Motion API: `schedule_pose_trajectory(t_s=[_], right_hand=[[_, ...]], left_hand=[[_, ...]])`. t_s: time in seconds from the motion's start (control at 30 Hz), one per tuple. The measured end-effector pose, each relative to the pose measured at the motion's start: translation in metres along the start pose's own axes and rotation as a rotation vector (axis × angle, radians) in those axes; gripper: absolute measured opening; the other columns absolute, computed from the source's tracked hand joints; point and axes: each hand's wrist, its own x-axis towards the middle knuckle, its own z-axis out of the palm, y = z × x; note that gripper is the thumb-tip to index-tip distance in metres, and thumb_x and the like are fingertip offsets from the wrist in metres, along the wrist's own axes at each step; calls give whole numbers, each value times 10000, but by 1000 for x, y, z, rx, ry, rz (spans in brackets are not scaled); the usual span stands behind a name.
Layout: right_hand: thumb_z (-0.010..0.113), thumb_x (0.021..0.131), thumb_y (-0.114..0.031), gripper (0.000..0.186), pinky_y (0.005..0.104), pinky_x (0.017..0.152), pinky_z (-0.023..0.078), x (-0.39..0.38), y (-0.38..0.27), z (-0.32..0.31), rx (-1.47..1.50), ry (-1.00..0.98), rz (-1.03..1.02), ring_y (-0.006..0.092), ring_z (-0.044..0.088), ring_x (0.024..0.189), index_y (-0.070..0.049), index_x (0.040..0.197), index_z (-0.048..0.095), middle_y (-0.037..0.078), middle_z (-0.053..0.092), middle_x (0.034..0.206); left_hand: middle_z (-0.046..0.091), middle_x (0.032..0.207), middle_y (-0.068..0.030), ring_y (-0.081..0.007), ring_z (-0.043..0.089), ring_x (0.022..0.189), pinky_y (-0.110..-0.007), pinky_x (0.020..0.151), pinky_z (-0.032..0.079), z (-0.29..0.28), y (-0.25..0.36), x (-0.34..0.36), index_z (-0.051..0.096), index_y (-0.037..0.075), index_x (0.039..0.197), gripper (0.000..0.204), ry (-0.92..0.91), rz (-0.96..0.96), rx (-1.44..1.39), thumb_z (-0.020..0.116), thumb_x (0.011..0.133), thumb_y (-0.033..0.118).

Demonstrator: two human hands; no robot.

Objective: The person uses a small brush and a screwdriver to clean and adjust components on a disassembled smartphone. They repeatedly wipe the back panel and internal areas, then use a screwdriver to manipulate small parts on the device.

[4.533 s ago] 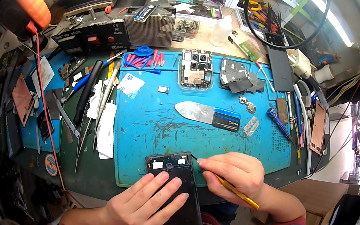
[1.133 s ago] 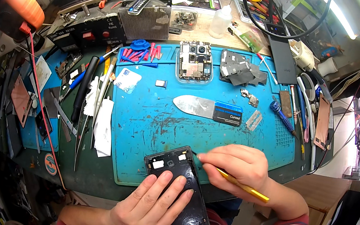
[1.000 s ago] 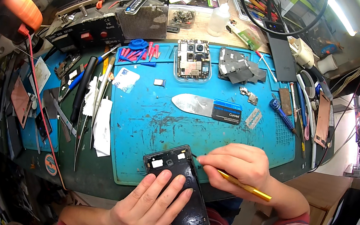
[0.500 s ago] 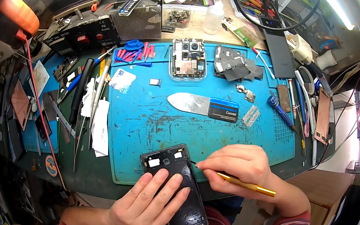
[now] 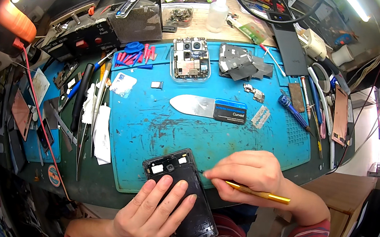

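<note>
A black phone housing with a camera hole near its top lies slanted over the front edge of the blue mat. Across its back rests my left hand, fingers stretched over it and steadying it; the thumb is hidden. In a pen grip, my right hand holds a slim gold-handled tool beside the housing's right edge. My fingers hide most of its tip. Beyond the hands lies a flat metal pry blade with a dark handle, next to a razor blade.
On the mat, a phone circuit board sits in a clear box, beside dark metal shields. A blue screwdriver lies right; tweezers and tissue lie left. A white bottle stands behind.
The whole view has shifted slightly, so the bench things appear a little further left. My hands keep nearly the same hold on the phone housing and the gold-handled tool.
</note>
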Motion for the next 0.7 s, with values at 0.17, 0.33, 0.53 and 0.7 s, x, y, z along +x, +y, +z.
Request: schedule_pose_trajectory(t_s=[0.17,0.33,0.53,0.7], right_hand=[[825,823,-3,215,321,617,604,-1,-2,-3,23,-47,-13,223,772,753,-53,1032,823,71,791,891],[823,823,-6,199,320,608,603,-3,1,-1,28,-22,-33,222,772,739,-48,1018,820,71,793,890],[820,824,-3,190,324,594,595,-6,-1,2,15,-5,-18,222,762,714,-41,1011,817,77,788,874],[819,822,-2,186,329,578,587,-7,-3,-1,31,-18,-22,224,754,699,-41,1004,815,80,781,862]], left_hand=[[796,1305,-98,-318,756,1239,-446,1094,580,0,0,-1,819,173,1250,279,-8,-3,4,639,1037,182],[793,1315,-101,-323,751,1251,-448,1089,586,0,1,-1,817,170,1257,282,-12,-4,3,641,1037,183],[792,1317,-102,-324,751,1250,-448,1085,589,0,1,-1,813,166,1264,286,-16,-10,0,640,1037,185],[791,1319,-101,-322,752,1245,-449,1084,589,0,1,0,808,165,1270,286,-17,-5,9,648,1033,182]])
